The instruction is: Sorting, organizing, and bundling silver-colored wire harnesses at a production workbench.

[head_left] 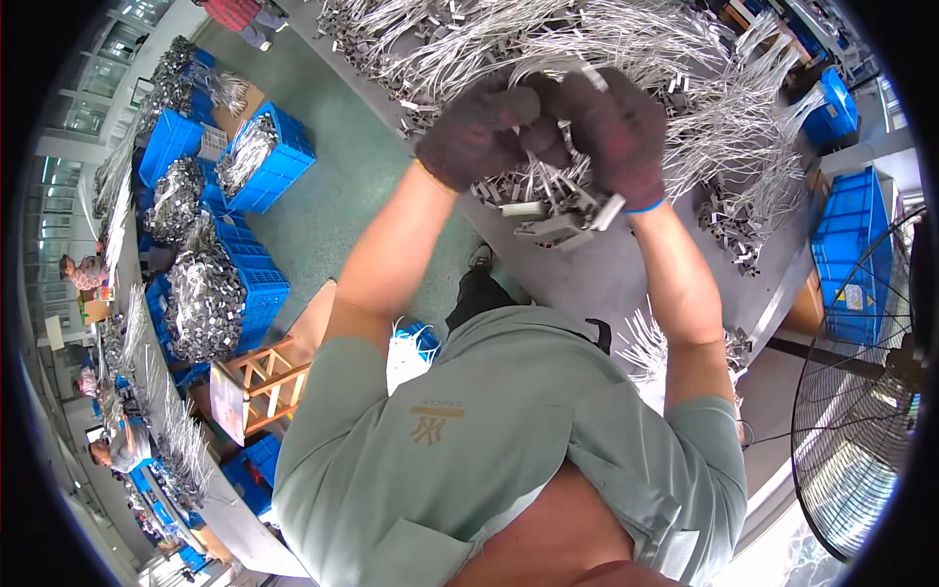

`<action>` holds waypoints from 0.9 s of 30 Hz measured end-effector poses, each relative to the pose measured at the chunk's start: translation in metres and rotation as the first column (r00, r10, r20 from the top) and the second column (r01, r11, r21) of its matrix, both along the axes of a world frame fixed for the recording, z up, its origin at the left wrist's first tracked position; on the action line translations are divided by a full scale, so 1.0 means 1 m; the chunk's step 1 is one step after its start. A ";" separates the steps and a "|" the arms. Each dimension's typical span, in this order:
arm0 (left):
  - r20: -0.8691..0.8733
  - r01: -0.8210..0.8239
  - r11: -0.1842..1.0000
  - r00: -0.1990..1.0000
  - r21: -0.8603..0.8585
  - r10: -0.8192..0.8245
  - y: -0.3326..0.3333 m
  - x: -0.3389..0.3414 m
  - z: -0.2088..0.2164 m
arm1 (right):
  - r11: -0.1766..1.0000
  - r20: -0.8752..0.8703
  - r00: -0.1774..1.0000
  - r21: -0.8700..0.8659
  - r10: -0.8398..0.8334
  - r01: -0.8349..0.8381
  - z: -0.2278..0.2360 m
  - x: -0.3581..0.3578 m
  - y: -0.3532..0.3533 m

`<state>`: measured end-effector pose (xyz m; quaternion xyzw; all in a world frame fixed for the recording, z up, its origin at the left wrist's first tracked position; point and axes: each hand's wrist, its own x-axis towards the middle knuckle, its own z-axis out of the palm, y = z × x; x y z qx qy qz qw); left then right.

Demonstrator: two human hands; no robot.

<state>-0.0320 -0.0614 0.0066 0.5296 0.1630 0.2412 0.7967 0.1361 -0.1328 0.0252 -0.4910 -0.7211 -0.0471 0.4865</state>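
Dark work gloves cover both of my hands, which are raised close together over the grey table. A bundle of white wires with silver metal end pieces (559, 207) hangs below and between them. My left hand (479, 132) has its fingers curled around the wires near the top of the bundle. Beside it, my right hand (621, 137) is closed around the same bundle, and a pale wire end or strip (594, 77) shows by its fingers. The gloves hide exactly where the wires are gripped. Behind them lies a large heap of white wires (626, 44) with metal ends.
A smaller pile of wired metal parts (729, 230) lies on the table (577, 284) at right. A black fan (861, 391) and blue crates (849, 245) stand beyond it. At left are filled blue crates (279, 161), a wooden stool (264, 386) and other people along a bench.
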 end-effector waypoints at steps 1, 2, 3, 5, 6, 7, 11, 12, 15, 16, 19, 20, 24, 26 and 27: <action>0.290 0.149 0.985 0.950 -0.092 -0.116 -0.009 0.008 -0.003 | 0.976 0.050 0.997 0.212 -0.052 0.040 0.003 0.008 0.000; 0.562 0.318 0.938 0.805 -0.136 -0.191 -0.013 0.013 -0.007 | 0.975 0.050 0.997 0.215 -0.059 0.047 0.015 0.018 -0.001; 0.568 0.347 0.931 0.792 -0.116 -0.224 -0.011 0.007 -0.022 | 0.976 -0.103 0.994 -0.212 0.037 -0.058 0.025 0.036 -0.003; -0.317 0.046 0.884 0.941 0.464 0.118 -0.014 -0.036 -0.011 | 0.753 0.082 0.993 -0.658 0.085 -0.010 0.035 0.092 -0.006; -0.327 0.113 0.576 0.902 0.810 0.282 -0.007 -0.048 -0.028 | 0.729 0.439 0.887 -0.653 0.144 0.205 0.041 0.122 -0.008; -0.331 0.115 0.575 0.899 0.810 0.286 -0.003 -0.059 -0.031 | 0.763 0.380 0.925 -0.590 -0.025 0.263 0.043 0.136 -0.010; -0.087 -0.287 0.592 0.848 0.753 0.523 0.006 -0.052 -0.034 | 0.747 -0.095 0.750 0.072 -0.654 0.661 0.033 0.179 -0.028; 0.013 -0.044 0.033 0.768 0.998 0.640 0.011 -0.041 -0.035 | 0.915 -0.510 0.764 -0.143 -0.395 0.377 0.020 0.159 -0.030; -0.130 -0.270 0.753 0.896 0.601 0.425 -0.014 0.004 -0.060 | 0.921 -0.675 0.730 -0.209 0.107 -0.328 -0.023 0.061 -0.001; -0.115 -0.053 0.324 0.870 0.945 0.479 -0.025 0.024 -0.059 | 0.855 -0.989 0.128 -0.001 0.077 -0.519 -0.013 0.012 -0.007; -0.357 -0.113 0.680 0.782 0.725 0.511 -0.067 0.063 -0.061 | 0.948 -0.989 -0.014 -0.140 -0.150 -0.285 -0.007 0.004 0.020; -0.454 -0.080 0.751 0.753 0.655 0.476 -0.068 0.063 -0.071 | 0.933 -0.983 -0.034 -0.160 -0.180 -0.322 -0.017 0.019 0.030; -0.670 0.222 0.779 0.673 0.586 0.313 -0.081 0.052 -0.079 | 0.766 0.196 0.767 -0.096 -0.611 0.635 -0.077 0.110 0.074; -0.736 0.428 0.704 0.647 0.566 0.199 -0.092 0.048 -0.084 | 0.698 0.357 0.627 0.108 -0.692 0.708 -0.083 0.171 0.082; -0.723 0.418 0.696 0.658 0.584 0.212 -0.093 0.043 -0.073 | 0.728 0.376 0.654 0.088 -0.657 0.680 -0.070 0.163 0.079</action>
